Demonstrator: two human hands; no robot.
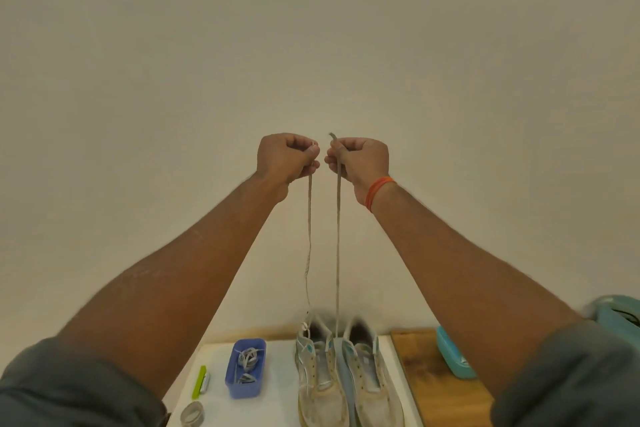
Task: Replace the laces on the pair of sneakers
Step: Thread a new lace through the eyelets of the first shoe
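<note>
Two worn white sneakers with teal trim stand side by side on a white board, the left sneaker and the right sneaker. A grey lace runs up from the left sneaker's toe-end eyelets in two strands. My left hand pinches one strand's end high above the table. My right hand, with an orange band at the wrist, pinches the other strand's end. Both hands are raised close together, and the strands hang nearly straight. The right sneaker shows bare eyelets.
A blue tray holds coiled grey laces left of the sneakers. A green-handled tool and a grey roll lie nearer left. A wooden tabletop shows at right with a teal box and another teal container.
</note>
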